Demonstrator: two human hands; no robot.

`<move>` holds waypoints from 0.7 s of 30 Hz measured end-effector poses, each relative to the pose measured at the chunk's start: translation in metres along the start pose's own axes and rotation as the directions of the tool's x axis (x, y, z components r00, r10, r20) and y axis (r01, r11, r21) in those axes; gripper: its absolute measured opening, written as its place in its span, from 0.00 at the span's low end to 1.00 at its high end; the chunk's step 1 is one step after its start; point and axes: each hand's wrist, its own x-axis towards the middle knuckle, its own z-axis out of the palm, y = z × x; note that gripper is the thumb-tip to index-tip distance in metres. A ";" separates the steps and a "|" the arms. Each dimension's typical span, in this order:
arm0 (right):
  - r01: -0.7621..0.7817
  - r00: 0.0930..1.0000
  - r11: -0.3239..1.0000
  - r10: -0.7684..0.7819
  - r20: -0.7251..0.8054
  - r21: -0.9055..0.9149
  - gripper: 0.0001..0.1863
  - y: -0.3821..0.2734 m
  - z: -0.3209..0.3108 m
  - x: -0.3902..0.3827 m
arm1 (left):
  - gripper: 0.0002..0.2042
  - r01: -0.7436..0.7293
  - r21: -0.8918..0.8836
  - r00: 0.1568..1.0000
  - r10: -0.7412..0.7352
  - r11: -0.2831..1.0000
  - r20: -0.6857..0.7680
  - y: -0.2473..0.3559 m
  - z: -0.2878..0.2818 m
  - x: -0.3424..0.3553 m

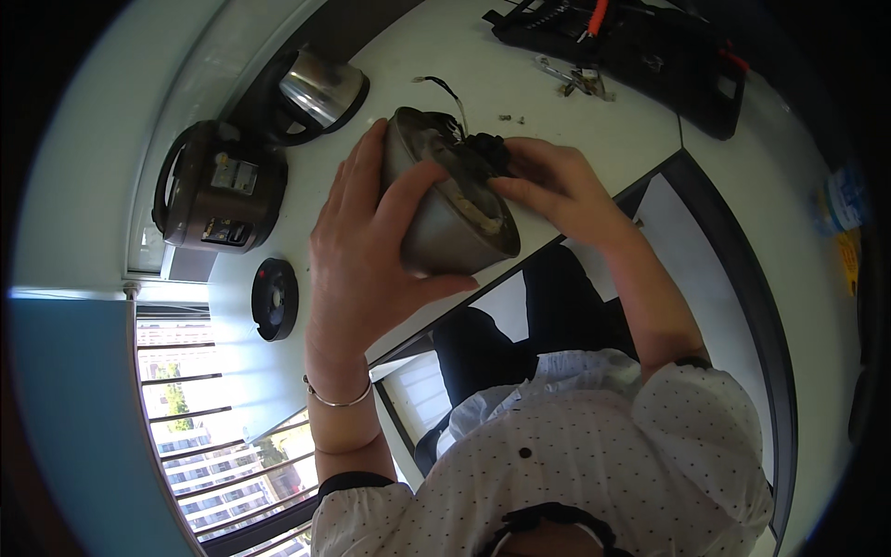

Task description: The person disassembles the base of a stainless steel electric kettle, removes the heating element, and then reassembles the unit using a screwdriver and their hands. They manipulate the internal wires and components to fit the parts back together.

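Note:
A grey metal kettle body (445,237) is tipped on its side above the white table, its dusty underside facing up and to the right. My left hand (357,232) wraps round its wall, thumb below and fingers over the rim. At the underside, my right hand (561,186) has its fingers and thumb closed on a black plastic part (486,151). Loose wires (449,91) stick out beyond that part. My right fingertips are partly hidden behind it. A round black base piece (275,299) with a red spot lies to the left.
A brown cooker (221,190) and a shiny kettle (322,88) stand at the far left. Small screws (510,119) and loose metal parts (577,80) lie beyond my hands, near an open black tool case (640,56). The table's dark edge (733,232) runs close by.

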 end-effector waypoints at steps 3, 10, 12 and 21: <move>0.014 0.999 0.999 -0.013 -0.042 0.031 0.21 -0.001 0.006 -0.002 | 0.43 0.004 0.008 1.000 -0.004 1.000 0.005 0.000 -0.001 -0.001; 0.026 0.988 0.999 -0.020 -0.150 0.040 0.23 0.000 0.012 -0.010 | 0.43 0.040 -0.002 0.999 -0.040 0.999 0.019 -0.005 -0.004 0.000; -0.003 0.981 0.999 -0.004 -0.193 -0.034 0.22 -0.002 0.013 -0.013 | 0.43 0.060 -0.022 0.998 -0.060 0.998 0.022 -0.008 -0.004 0.000; 0.163 0.933 0.858 -0.295 -0.206 -0.487 0.15 -0.011 0.020 -0.028 | 0.43 0.034 -0.059 0.999 -0.034 0.998 0.000 -0.020 -0.005 0.005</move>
